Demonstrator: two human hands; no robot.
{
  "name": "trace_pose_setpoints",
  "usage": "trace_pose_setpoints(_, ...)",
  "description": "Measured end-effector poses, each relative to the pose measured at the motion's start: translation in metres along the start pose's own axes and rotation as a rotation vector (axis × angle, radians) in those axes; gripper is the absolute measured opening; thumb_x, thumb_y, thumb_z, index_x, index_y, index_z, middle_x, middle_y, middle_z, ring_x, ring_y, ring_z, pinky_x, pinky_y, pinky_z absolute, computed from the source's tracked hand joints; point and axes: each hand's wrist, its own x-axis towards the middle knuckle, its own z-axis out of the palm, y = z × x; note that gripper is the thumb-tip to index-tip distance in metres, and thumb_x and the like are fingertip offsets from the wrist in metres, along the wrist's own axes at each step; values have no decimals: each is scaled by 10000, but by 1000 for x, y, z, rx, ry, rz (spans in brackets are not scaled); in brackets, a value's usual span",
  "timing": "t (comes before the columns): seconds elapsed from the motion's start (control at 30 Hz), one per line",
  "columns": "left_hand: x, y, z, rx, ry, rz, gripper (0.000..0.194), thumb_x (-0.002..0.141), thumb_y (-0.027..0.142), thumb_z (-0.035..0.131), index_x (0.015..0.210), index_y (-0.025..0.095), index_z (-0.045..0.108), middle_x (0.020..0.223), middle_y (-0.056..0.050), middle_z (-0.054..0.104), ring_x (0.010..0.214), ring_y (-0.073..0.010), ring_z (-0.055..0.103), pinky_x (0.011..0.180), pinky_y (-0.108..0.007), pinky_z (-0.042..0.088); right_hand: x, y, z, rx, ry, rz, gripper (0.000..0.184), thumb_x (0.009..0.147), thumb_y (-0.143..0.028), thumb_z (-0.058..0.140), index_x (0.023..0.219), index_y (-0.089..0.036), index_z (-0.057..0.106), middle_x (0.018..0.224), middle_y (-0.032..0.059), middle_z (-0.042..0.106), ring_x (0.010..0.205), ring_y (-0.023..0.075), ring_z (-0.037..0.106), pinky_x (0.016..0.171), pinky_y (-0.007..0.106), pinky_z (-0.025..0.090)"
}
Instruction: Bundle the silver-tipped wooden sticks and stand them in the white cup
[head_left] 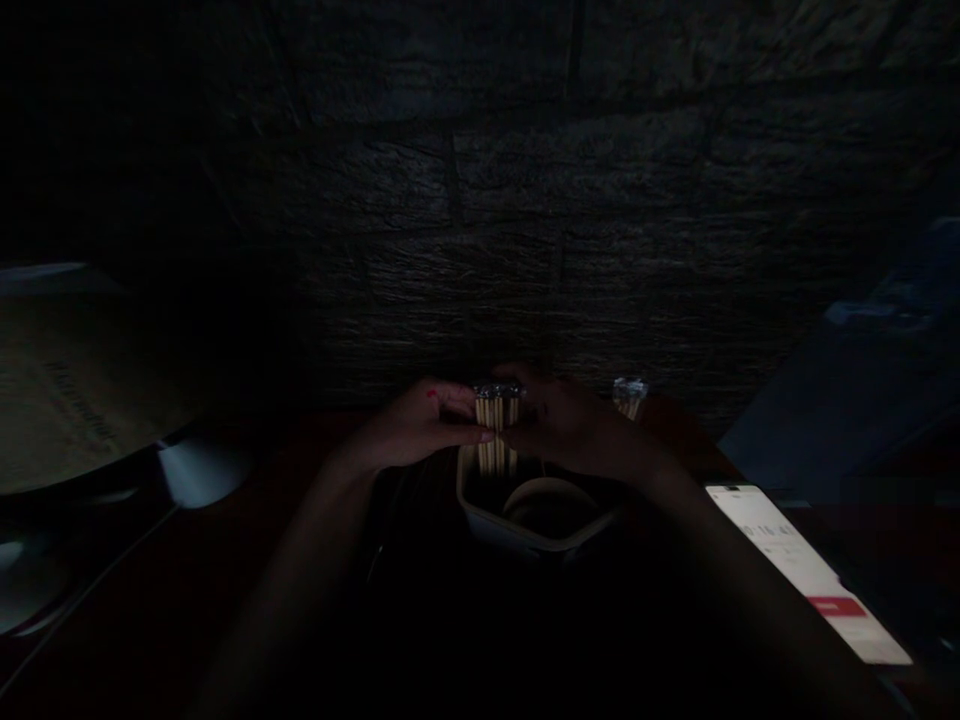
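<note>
Both my hands are closed round a bundle of thin pale sticks [495, 430] with a shiny, foil-like top. My left hand [420, 425] grips it from the left, its thumb across the sticks. From the right, my right hand [562, 425] holds the same bundle, its thumb near the left one. The bundle stands upright over the far side of a dark angular container [510, 532]. A rounded object [551, 492] with a pale curved rim sits inside the container; its kind is too dark to tell.
A second bundle of sticks [630, 393] with a shiny top stands behind my right forearm. A lit phone [802, 570] showing a timer lies at the right. At the left are a large tan object with lettering [67, 390] and a cord [112, 570]. A brick-patterned wall [480, 200] rises behind.
</note>
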Motion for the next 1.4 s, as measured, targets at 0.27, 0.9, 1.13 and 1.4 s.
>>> trace_pose_setpoints(0.27,2,-3,2,6,114,13,330,756,255,716,1065,138,699,1021,-76,737,994,-236,667,897,-335,500,-1,-1,0,-10,12,-7,505,806,-240,607,1290,-133,508,1055,96,678,904,201,628,732,281,443)
trace_pose_setpoints(0.9,5,-10,2,74,73,-30,290,796,356,677,990,144,719,983,-59,738,922,-208,670,830,-305,496,-6,-8,-16,-62,-20,91,437,794,-225,639,1218,-143,574,896,78,744,810,211,679,710,289,445)
trace_pose_setpoints(1.13,5,-7,3,65,52,-10,323,800,359,672,1039,145,714,996,-55,740,948,-213,660,827,-300,490,-5,-4,-14,-78,-5,51,377,804,-180,609,1180,-148,600,856,49,750,762,181,679,685,265,429)
trace_pose_setpoints(1.4,7,-9,6,35,57,3,314,791,353,679,1027,149,713,978,-51,738,940,-204,662,823,-289,490,-2,2,-8,-5,-49,26,351,804,-214,605,1148,-153,586,788,28,734,715,169,652,634,260,407)
